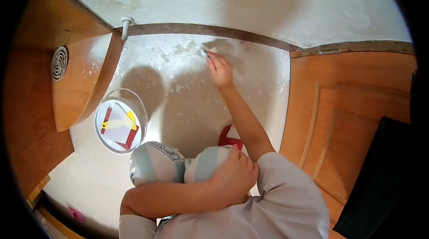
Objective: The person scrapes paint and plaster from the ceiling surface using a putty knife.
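My right hand [220, 70] reaches forward over the floor close to the wall's base, its fingers pinched round a small pale piece [204, 53], too small to name. White flakes and dust [165, 53] lie on the floor [187, 100] around it. My left hand [236, 171] rests across my knee [205, 161] near my right elbow, fingers spread and holding nothing. To the left stands a white bucket [144, 120] with a wire handle; on its lid lie a yellow-handled scraper [132, 120], a white sheet and red pieces.
A curved wooden cabinet [82, 73] with a round vent is at left, beside a short pipe [125, 29]. A wooden door [353, 105] and a black cloth [380, 176] are at right. A patchy wall [187, 2] rises ahead. A pink object [76, 214] lies lower left.
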The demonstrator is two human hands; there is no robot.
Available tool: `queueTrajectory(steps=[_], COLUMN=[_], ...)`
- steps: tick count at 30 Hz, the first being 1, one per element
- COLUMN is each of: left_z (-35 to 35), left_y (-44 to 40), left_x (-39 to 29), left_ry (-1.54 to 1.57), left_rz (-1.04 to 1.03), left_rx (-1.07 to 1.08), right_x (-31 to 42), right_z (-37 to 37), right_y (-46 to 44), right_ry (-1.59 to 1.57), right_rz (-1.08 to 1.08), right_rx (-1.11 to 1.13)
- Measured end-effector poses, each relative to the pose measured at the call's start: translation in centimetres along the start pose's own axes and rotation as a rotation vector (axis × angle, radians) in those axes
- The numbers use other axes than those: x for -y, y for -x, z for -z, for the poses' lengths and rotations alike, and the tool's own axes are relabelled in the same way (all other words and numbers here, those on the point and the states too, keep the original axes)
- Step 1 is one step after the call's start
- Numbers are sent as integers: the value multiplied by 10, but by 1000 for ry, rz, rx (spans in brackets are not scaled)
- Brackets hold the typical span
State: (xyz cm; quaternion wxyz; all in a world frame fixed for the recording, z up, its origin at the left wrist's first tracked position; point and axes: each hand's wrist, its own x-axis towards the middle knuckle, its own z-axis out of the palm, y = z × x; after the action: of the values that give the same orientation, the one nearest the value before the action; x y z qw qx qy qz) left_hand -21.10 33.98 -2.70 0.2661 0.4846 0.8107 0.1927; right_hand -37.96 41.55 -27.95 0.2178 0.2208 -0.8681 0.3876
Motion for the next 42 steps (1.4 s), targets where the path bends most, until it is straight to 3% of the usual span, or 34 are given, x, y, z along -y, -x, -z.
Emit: queueTrajectory(steps=[2, 5, 8, 12, 19, 22, 29, 32, 34, 38, 42], left_z=[-1, 0, 2, -8, -5, -1, -11, -10, 7, -3, 4], left_y=[1, 1, 2, 0, 2, 5, 3, 4, 13, -3, -5], left_x=[-1, -1, 0, -4, -6, -6, -13, -13, -6, -15, -7], left_ry=[1, -3, -8, -23, -59, -12, -63, -36, -47, -41, -4], left_rz=[0, -17, -15, -12, -8, -28, 14, 1, -46, 137, 49], left_rx=[13, 38, 46, 16, 31, 39, 24, 45, 97, 97, 150], right_x=[-10, -10, 16, 31, 61, 50, 22, -2, 4, 19, -6], right_z=[3, 10, 38, 65, 63, 40, -12, -37, -34, -10, -26], right_y=[-5, 0, -28, -78, -142, -145, -155, -142, -141, -147, -136], right_ry=[55, -22, -43, -466, -1069, -1030, -826, -638, -713, -874, -796], right_rz=[12, 67, -29, 4, -73, 41, -70, -7, -19, -109, -144], right_rx=[-62, 166, -40, -296, -348, -205, -237, -226, -320, -467, -289])
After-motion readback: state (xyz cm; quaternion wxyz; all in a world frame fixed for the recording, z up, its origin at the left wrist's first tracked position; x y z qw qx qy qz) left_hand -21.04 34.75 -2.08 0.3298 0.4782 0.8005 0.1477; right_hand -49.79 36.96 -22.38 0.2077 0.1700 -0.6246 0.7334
